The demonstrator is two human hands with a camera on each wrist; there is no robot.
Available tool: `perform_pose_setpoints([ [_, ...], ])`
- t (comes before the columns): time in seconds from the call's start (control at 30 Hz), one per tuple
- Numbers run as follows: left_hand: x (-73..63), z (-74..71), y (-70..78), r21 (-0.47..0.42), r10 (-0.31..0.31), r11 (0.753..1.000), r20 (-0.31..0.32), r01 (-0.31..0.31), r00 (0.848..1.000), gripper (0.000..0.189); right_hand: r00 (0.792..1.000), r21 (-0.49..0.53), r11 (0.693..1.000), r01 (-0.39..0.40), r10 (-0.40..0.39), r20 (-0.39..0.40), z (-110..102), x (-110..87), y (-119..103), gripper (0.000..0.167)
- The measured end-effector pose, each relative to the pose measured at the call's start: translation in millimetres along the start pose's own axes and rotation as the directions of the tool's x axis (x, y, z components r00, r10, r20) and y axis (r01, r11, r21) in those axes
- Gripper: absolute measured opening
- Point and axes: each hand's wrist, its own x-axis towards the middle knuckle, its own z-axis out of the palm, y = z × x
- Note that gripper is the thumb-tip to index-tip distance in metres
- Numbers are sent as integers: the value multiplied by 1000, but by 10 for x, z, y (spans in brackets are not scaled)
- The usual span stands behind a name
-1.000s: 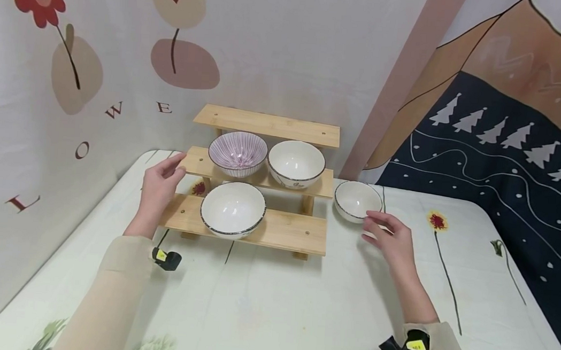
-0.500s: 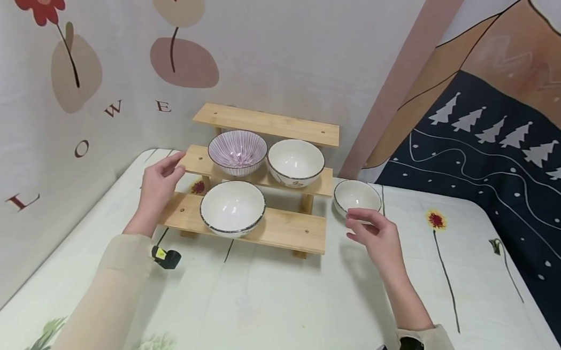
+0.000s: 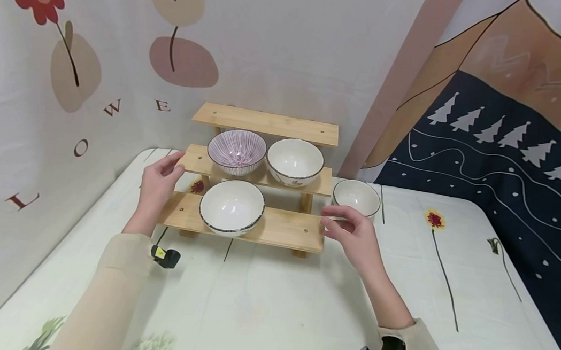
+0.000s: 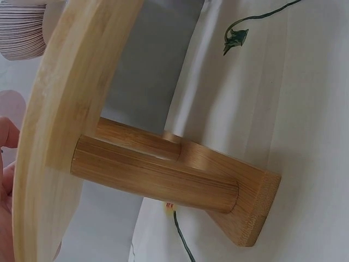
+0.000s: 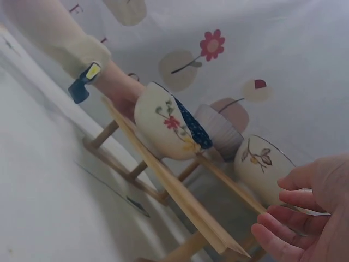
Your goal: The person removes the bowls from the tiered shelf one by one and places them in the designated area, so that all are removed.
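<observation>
A three-tier wooden rack [image 3: 282, 228] stands on the table. My left hand [image 3: 158, 186] holds the left end of its middle plank; the left wrist view shows a plank [image 4: 71, 109] close up, with parts of the fingers [image 4: 6, 134] behind it. My right hand [image 3: 351, 235], fingers loosely bent and holding nothing, is beside the right end of the bottom plank; contact is unclear. A white bowl [image 3: 232, 207] with a dark rim sits on the bottom tier. On the middle tier are a purple-striped bowl [image 3: 237, 151] and another white bowl [image 3: 295, 160].
A smaller white bowl [image 3: 356, 194] stands on the table right of the rack, partly hidden by my right hand. The top plank [image 3: 264, 123] bears nothing. Printed cloth walls [image 3: 288, 47] rise behind. A flower-patterned cloth [image 3: 253, 302] covers the table.
My right hand has moved left from the small white bowl to the right end of the rack's bottom plank. The left hand and the bowls have stayed put.
</observation>
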Motion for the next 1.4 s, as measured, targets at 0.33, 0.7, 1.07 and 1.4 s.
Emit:
perform_pose_setpoints([
  [0.33,-16,2,7,3,-5,1000,3,5,1000,48,998,88,996,35,-39,49,244,55,-36,28],
  [0.7,-20,3,13,9,3,1000,-2,-3,1000,48,997,128,991,37,-45,61,448,108,-97,28],
  [1.07,-17,7,13,5,-2,1000,-1,2,1000,48,998,136,990,23,-32,61,632,156,-113,26],
  [1.4,-17,15,13,11,1,1000,-11,-1,1000,48,995,163,987,14,-30,95,784,179,-129,28],
])
